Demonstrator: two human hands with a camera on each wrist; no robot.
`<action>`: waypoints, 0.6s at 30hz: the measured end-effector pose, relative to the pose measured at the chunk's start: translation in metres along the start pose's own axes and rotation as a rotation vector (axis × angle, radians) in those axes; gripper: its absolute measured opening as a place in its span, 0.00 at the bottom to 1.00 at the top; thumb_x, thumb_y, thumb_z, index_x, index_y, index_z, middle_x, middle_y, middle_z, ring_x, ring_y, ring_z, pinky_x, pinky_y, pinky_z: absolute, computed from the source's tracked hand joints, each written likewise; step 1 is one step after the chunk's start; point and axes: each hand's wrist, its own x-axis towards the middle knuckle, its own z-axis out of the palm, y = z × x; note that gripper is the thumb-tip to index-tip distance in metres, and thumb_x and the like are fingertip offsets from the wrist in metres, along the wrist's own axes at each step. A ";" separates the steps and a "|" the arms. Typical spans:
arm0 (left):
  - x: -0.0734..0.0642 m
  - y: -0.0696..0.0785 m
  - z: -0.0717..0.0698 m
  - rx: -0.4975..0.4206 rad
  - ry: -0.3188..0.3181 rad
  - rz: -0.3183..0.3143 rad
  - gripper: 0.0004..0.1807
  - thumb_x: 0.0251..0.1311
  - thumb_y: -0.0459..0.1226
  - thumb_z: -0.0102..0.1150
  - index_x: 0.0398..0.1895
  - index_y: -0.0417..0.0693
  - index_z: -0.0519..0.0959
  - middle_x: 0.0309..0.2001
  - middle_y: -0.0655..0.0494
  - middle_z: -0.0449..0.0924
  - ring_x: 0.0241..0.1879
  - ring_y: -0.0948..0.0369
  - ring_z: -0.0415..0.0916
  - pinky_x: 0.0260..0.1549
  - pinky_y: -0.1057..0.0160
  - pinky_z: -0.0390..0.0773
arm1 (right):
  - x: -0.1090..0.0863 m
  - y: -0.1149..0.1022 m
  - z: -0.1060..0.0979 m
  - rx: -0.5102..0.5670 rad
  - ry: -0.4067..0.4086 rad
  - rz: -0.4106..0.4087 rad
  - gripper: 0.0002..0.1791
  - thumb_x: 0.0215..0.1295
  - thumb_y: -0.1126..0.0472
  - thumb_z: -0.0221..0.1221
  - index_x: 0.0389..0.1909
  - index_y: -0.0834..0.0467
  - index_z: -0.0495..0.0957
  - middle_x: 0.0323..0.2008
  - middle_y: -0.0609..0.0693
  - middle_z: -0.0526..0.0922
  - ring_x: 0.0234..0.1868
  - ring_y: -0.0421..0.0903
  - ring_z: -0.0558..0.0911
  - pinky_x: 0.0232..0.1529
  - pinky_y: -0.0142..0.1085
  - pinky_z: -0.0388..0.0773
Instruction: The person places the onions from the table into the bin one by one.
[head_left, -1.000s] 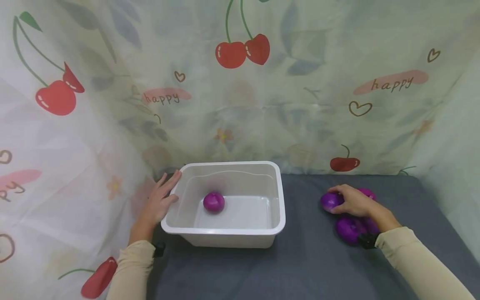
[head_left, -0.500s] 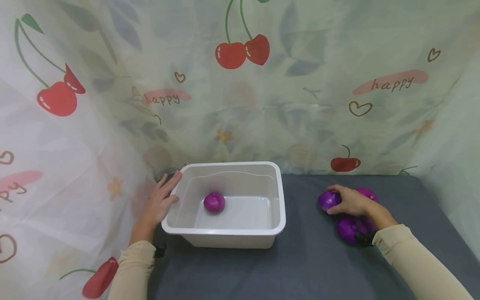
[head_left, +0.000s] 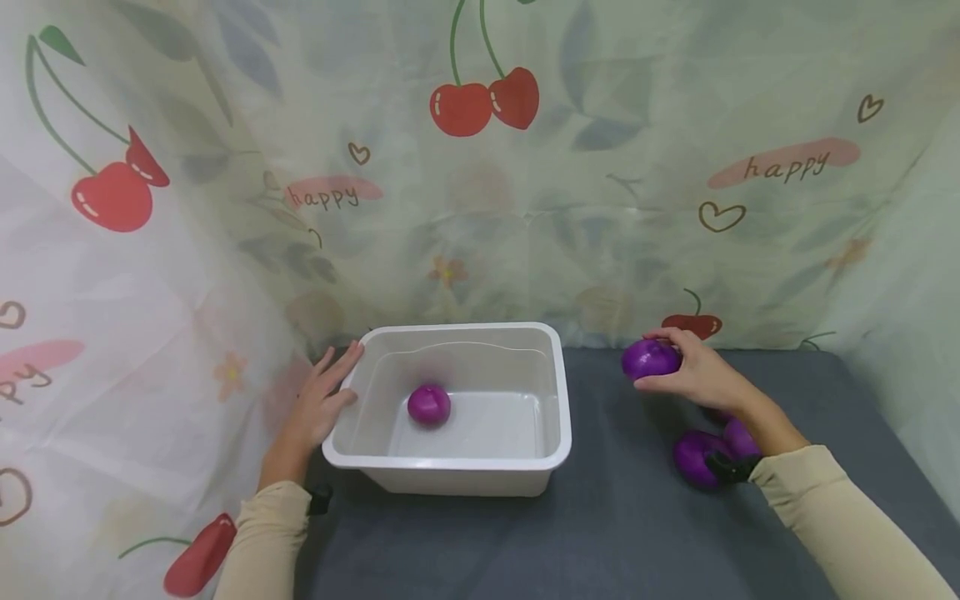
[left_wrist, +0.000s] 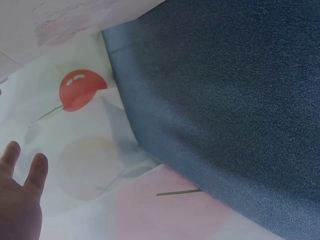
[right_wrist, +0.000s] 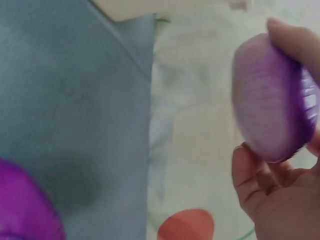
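My right hand grips a glossy purple onion between thumb and fingers, raised above the dark cloth. The right wrist view shows the onion with a pale, lined side. On the left, my left hand rests with spread fingers against the left rim of a white plastic basin. One magenta-purple round piece lies inside the basin, towards its left. Under my right wrist are more purple round pieces, partly hidden by the hand and the wrist strap.
Dark grey cloth covers the table. A cherry-printed curtain hangs close behind the basin and along both sides. A stretch of cloth lies between the basin and the purple pieces at right.
My right hand has lifted the onion off the cloth, moving it up and slightly left, away from the other purple pieces. My left hand stays at the basin's rim.
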 end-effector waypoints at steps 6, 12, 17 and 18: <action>0.000 0.001 -0.002 -0.005 0.001 -0.007 0.38 0.63 0.37 0.50 0.80 0.60 0.60 0.80 0.53 0.56 0.81 0.36 0.42 0.72 0.25 0.44 | 0.012 -0.029 0.003 0.090 0.083 -0.052 0.42 0.59 0.43 0.71 0.70 0.51 0.65 0.65 0.61 0.72 0.59 0.60 0.79 0.53 0.53 0.82; 0.000 0.000 -0.001 -0.010 -0.003 0.003 0.38 0.63 0.37 0.51 0.79 0.58 0.60 0.80 0.53 0.56 0.81 0.35 0.43 0.73 0.26 0.44 | 0.025 -0.072 0.013 0.163 0.125 -0.216 0.39 0.51 0.53 0.77 0.65 0.50 0.71 0.60 0.54 0.77 0.56 0.55 0.81 0.50 0.49 0.86; 0.000 0.000 -0.001 -0.015 -0.007 -0.008 0.38 0.64 0.37 0.51 0.80 0.59 0.60 0.80 0.54 0.56 0.81 0.36 0.43 0.72 0.26 0.44 | 0.035 -0.112 0.018 0.207 0.064 -0.313 0.39 0.48 0.56 0.78 0.62 0.48 0.71 0.57 0.50 0.78 0.55 0.50 0.81 0.47 0.43 0.87; 0.000 0.000 0.000 -0.012 -0.008 -0.010 0.38 0.64 0.37 0.50 0.80 0.59 0.59 0.80 0.54 0.56 0.81 0.36 0.42 0.72 0.25 0.44 | 0.037 -0.120 0.019 0.206 0.054 -0.324 0.39 0.47 0.55 0.78 0.61 0.49 0.71 0.56 0.50 0.78 0.54 0.50 0.81 0.47 0.43 0.86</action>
